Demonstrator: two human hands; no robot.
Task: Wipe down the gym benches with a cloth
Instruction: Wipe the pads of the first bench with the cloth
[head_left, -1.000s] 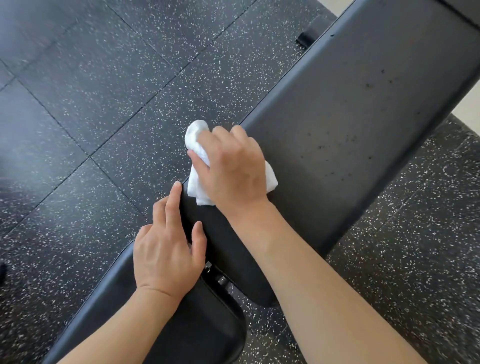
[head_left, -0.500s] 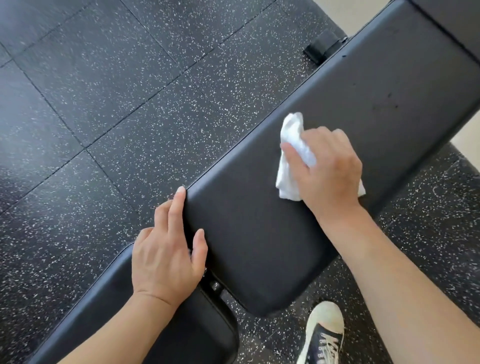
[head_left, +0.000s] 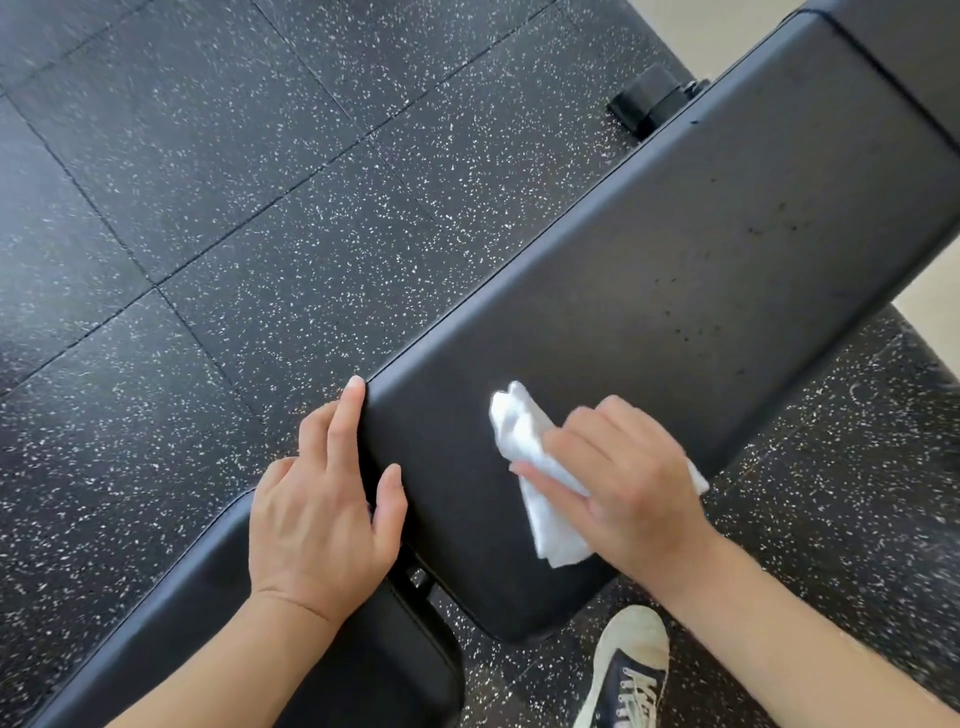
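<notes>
A long black padded gym bench back pad (head_left: 675, 270) runs diagonally from lower centre to upper right. My right hand (head_left: 623, 483) holds a crumpled white cloth (head_left: 530, 467) against the pad near its lower end, fingers curled over the cloth. My left hand (head_left: 322, 509) rests on the pad's lower left corner, fingers straight along its edge and thumb on top. Below the left hand lies the black seat pad (head_left: 182, 613), with a gap and metal hinge (head_left: 415, 577) between the two pads.
Black rubber floor tiles with white speckles (head_left: 260, 208) surround the bench. A black bench foot (head_left: 649, 106) sticks out at the upper right. My white-toed sneaker (head_left: 628, 670) stands on the floor just right of the pad's lower end. Pale flooring shows at the far right.
My right hand has slid the cloth back down the pad toward its lower end, after having swept it up toward the right. The left hand has stayed at the pad's corner.
</notes>
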